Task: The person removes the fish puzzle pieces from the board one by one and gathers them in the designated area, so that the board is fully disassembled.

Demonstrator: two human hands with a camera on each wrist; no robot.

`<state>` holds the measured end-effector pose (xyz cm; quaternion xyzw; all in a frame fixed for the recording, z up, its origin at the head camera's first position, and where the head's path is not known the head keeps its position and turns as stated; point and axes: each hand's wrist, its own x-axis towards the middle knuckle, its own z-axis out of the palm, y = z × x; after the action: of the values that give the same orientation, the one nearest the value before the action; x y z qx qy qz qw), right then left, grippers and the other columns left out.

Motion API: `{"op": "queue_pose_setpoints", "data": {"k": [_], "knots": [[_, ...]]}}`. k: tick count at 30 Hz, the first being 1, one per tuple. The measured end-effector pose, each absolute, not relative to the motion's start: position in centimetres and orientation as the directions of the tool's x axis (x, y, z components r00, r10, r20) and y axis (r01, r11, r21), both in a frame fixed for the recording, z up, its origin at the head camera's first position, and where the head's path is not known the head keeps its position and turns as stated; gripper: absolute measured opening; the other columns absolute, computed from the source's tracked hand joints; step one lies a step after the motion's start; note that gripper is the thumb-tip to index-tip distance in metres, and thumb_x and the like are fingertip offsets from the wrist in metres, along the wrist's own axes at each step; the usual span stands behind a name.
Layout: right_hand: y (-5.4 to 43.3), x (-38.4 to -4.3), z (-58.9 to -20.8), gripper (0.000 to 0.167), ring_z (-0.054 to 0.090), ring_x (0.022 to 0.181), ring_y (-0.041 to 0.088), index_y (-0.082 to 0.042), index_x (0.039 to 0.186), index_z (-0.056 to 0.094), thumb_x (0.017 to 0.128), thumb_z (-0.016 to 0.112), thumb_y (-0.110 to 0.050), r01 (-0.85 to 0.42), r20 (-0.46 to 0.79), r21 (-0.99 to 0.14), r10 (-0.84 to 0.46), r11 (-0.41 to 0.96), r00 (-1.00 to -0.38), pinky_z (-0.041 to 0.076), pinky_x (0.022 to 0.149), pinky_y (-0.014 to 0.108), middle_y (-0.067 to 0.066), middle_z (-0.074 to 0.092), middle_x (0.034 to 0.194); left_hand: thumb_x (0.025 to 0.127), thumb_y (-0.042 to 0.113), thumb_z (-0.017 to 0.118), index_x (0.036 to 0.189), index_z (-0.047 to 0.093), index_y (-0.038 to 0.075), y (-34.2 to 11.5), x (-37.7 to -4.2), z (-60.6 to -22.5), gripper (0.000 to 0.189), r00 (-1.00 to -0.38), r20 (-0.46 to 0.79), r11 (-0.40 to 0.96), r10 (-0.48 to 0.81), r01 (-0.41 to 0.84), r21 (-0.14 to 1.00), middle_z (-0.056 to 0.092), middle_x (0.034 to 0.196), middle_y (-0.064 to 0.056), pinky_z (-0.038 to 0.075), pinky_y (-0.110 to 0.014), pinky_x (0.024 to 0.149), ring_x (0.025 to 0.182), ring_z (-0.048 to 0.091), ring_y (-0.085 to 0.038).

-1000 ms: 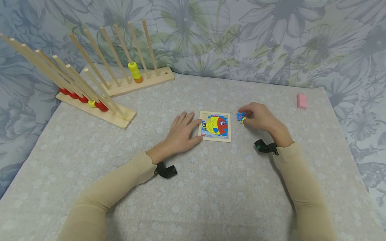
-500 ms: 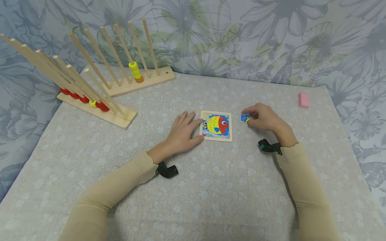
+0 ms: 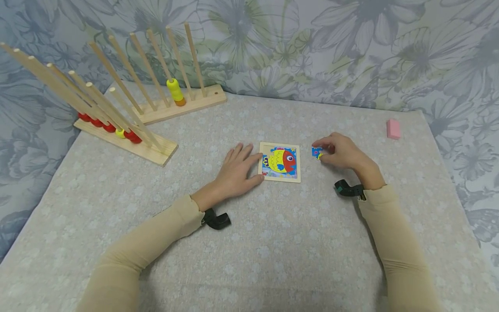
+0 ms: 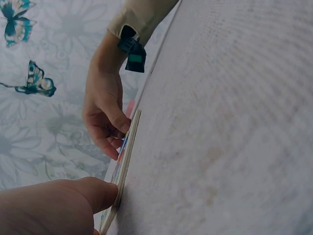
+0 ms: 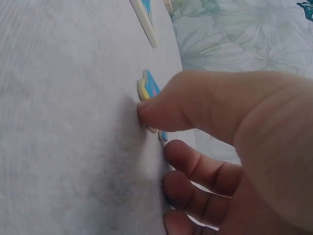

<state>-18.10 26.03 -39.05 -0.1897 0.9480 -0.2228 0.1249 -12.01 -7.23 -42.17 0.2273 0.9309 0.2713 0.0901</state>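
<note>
A square wooden puzzle tray (image 3: 300,164) lies on the table, holding a fish picture (image 3: 277,160) in yellow, red and blue. My left hand (image 3: 235,175) lies flat at its left side, fingers spread, with thumb and index finger touching the tray's edge. In the left wrist view the thumb (image 4: 102,192) presses against that edge. Just right of the tray, my right hand (image 3: 338,151) pinches a small blue and yellow puzzle piece (image 3: 316,152) between thumb and fingers. The right wrist view shows the puzzle piece (image 5: 150,85) low at the tabletop, partly hidden by the thumb.
Two wooden peg stands with tall rods stand at the back left. The nearer stand (image 3: 165,152) carries red and yellow beads; the farther stand (image 3: 214,95) has yellow and orange beads on one rod. A pink block (image 3: 393,129) sits at the far right. Flowered wallpaper rises behind the table.
Over the first half second my right hand shifted slightly right with the puzzle piece, away from the tray. Since then it has stayed nearly still. The left hand keeps its place at the tray.
</note>
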Motion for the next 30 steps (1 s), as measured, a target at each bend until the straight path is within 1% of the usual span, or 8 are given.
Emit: {"op": "queue_pose_setpoints", "data": {"k": [6,13,16,19,25,30], "knots": [[26.2,-18.1,-39.0,0.041,0.052,0.087,0.028,-0.001,0.124,0.071,0.083,0.068,0.0,-0.3,-0.155,-0.474,-0.414,0.828,-0.897,0.042,0.074,0.035,0.019,0.061,0.101,0.095,0.04,0.062,0.153,0.047,0.013,-7.1,-12.1,-42.2,0.065,-0.879,-0.045,0.748,0.474,0.375,0.548,0.026,0.168,-0.019,0.007,-0.06,0.128,0.159,0.011,-0.044],[25.7,-18.6,-38.3,0.048,0.059,0.096,0.032,-0.003,0.132,0.066,0.084,0.068,-0.004,-0.249,-0.178,-0.497,-0.379,0.831,-0.908,0.048,0.082,0.041,0.022,0.066,0.114,0.096,0.04,0.062,0.153,0.047,0.014,-7.3,-12.1,-42.3,0.065,-0.882,-0.059,0.753,0.467,0.363,0.549,0.025,0.169,-0.018,0.007,-0.059,0.128,0.159,0.011,-0.042],[24.4,-18.7,-37.8,0.047,0.061,0.096,0.032,-0.004,0.132,0.066,0.086,0.071,-0.01,-0.248,-0.163,-0.504,-0.373,0.827,-0.913,0.05,0.079,0.04,0.021,0.066,0.114,0.095,0.04,0.061,0.153,0.047,0.014,-7.3,-12.1,-42.4,0.065,-0.881,-0.056,0.752,0.469,0.365,0.549,0.026,0.168,-0.018,0.007,-0.06,0.128,0.159,0.011,-0.042],[22.3,-19.0,-37.8,0.045,0.06,0.095,0.032,-0.005,0.13,0.066,0.087,0.073,-0.014,-0.272,-0.156,-0.516,-0.401,0.812,-0.903,0.051,0.078,0.038,0.019,0.066,0.114,0.095,0.04,0.062,0.153,0.047,0.014,-7.3,-12.1,-42.4,0.065,-0.881,-0.052,0.748,0.471,0.367,0.553,0.026,0.168,-0.018,0.007,-0.06,0.128,0.159,0.011,-0.043],[18.7,-19.2,-38.2,0.044,0.06,0.094,0.029,-0.004,0.127,0.068,0.086,0.077,-0.018,-0.321,-0.177,-0.518,-0.467,0.793,-0.866,0.053,0.083,0.039,0.018,0.068,0.116,0.096,0.04,0.062,0.153,0.047,0.013,-7.3,-12.0,-42.3,0.065,-0.877,-0.048,0.742,0.478,0.374,0.556,0.026,0.168,-0.02,0.007,-0.061,0.128,0.158,0.011,-0.044],[17.0,-19.3,-38.4,0.039,0.06,0.093,0.028,-0.003,0.12,0.071,0.085,0.078,-0.02,-0.349,-0.203,-0.492,-0.495,0.797,-0.845,0.053,0.087,0.042,0.016,0.068,0.11,0.096,0.041,0.061,0.153,0.046,0.013,-7.4,-12.1,-42.3,0.065,-0.874,-0.04,0.742,0.485,0.387,0.547,0.026,0.168,-0.02,0.008,-0.061,0.128,0.158,0.012,-0.045]]}}
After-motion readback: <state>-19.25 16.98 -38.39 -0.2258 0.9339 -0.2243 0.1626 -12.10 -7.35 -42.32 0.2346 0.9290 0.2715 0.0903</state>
